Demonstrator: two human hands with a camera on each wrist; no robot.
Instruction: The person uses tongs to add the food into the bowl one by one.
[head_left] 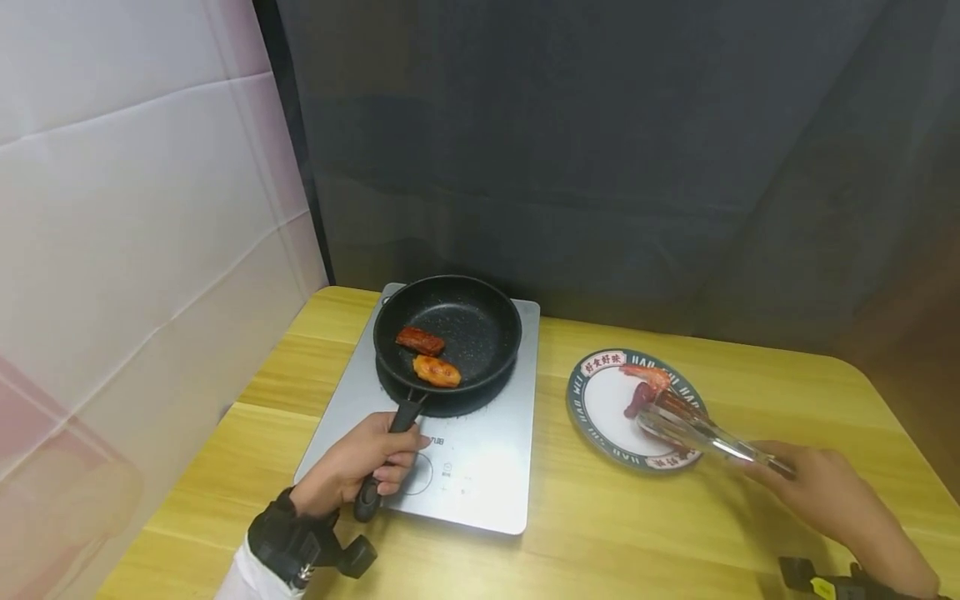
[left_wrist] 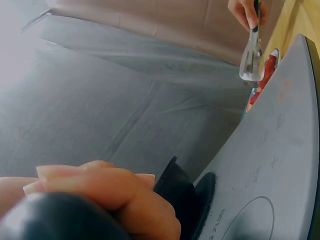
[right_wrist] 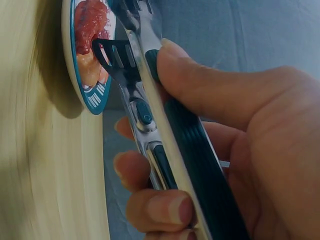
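Observation:
My left hand point(head_left: 377, 457) grips the black handle point(head_left: 367, 497) of a frying pan point(head_left: 480, 333), thumb and fingers wrapped around it. Inside the pan lie a reddish-brown piece of food point(head_left: 420, 340) and a golden piece like a chicken wing point(head_left: 437, 372). My right hand point(head_left: 825, 483) holds metal kitchen tongs point(right_wrist: 170, 130) with dark grips, thumb on one arm and fingers around the other. The tongs' heads reach over a round plate point(head_left: 606, 446) at food on it. A shrimp point(head_left: 651, 376) and a dark red piece point(head_left: 638, 400) show there; the tongs partly cover a browned piece point(head_left: 678, 406).
The pan sits on a silver induction cooktop point(head_left: 495, 492) on a wood-grain table point(head_left: 600, 533). A dark cloth point(head_left: 585, 167) hangs behind the table, and a pale cloth wall point(head_left: 150, 250) stands along the left side. The plate is right of the cooktop.

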